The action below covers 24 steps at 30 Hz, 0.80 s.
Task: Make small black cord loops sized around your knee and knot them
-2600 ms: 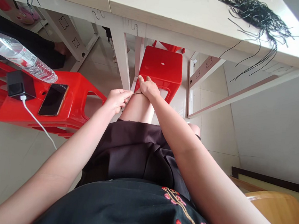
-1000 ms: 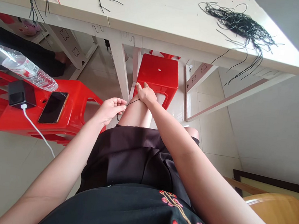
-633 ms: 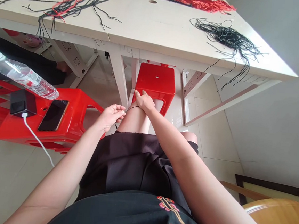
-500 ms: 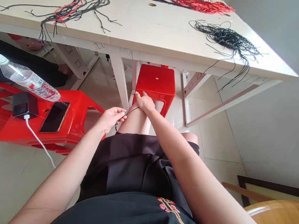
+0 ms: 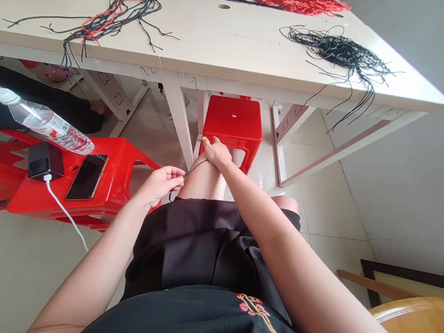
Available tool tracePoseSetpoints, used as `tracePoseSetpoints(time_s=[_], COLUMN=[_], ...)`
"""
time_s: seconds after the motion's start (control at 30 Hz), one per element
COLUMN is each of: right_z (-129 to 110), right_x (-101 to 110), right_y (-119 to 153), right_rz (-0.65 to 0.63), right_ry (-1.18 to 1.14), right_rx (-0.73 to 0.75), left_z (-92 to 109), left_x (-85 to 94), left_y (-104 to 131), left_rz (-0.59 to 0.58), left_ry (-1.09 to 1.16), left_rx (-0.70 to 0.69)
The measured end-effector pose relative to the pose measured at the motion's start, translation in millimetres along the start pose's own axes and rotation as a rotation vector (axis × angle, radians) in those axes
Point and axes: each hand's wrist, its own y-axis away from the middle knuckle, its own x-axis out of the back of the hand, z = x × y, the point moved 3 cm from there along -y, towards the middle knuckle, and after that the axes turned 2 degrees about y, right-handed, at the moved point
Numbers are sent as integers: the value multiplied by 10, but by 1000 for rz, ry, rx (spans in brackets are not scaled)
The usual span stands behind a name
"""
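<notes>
Left hand (image 5: 165,183) pinches black cord (image 5: 195,166), now farther from right hand (image 5: 217,153) — flat on knee (image 5: 205,170).

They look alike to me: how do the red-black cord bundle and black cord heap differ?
The red-black bundle mixes two colours; the black heap shows one. The bundle spreads loosely; the heap is densely tangled. Both have ends hanging off the pale table.

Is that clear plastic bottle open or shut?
Shut: a round white plastic cap covers the top of the clear plastic bottle.
</notes>
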Motion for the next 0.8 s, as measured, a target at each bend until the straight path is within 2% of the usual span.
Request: tracePoseSetpoints(time_s=[0.27, 0.5, 0.67, 0.8], right_z=[35, 58, 69, 78], right_x=[-33, -40, -39, -45], right_y=[-57, -60, -49, -52], right_rz=[1, 11, 23, 27], right_ry=[-2, -23, -25, -28], right_rx=[11, 27, 21, 21], left_z=[-35, 10, 53, 54], left_x=[54, 9, 2, 53], left_y=[-50, -12, 31, 21], left_rz=[50, 85, 21, 24], left_ry=[-10, 19, -23, -50], left_rx=[-5, -18, -52, -106])
